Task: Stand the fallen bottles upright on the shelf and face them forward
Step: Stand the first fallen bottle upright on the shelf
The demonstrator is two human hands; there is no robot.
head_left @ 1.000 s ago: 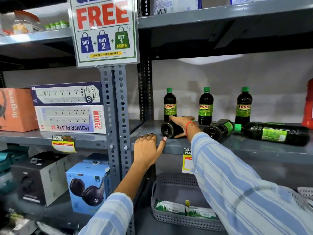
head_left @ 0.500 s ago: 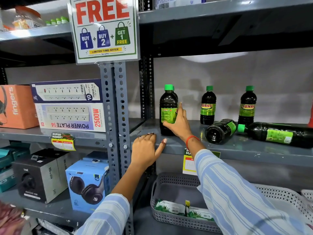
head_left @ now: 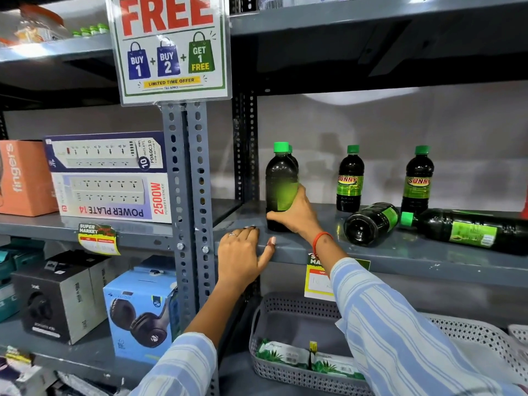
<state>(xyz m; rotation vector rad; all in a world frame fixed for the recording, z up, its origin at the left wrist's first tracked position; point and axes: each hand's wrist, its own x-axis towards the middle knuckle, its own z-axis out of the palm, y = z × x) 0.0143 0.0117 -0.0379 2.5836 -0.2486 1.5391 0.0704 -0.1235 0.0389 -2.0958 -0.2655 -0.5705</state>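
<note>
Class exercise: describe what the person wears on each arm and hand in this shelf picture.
Both arms wear loose sleeves striped light blue and white. The left hand has a ring on one finger and pale painted nails. The right hand has a thin red-orange thread band around its wrist.

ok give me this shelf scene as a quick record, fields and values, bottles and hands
right hand: wrapped around the held bottle, which stands upright on the shelf
held bottle label: blurred, facing cannot be told
left hand: open, resting on the shelf's front edge
bottle behind held one: only its green cap peeks out
upright bottles facing forward: middle bottle, right bottle
fallen bottles: two, short-looking one with base toward camera, long one lying sideways with cap pointing left
below: grey basket
</note>
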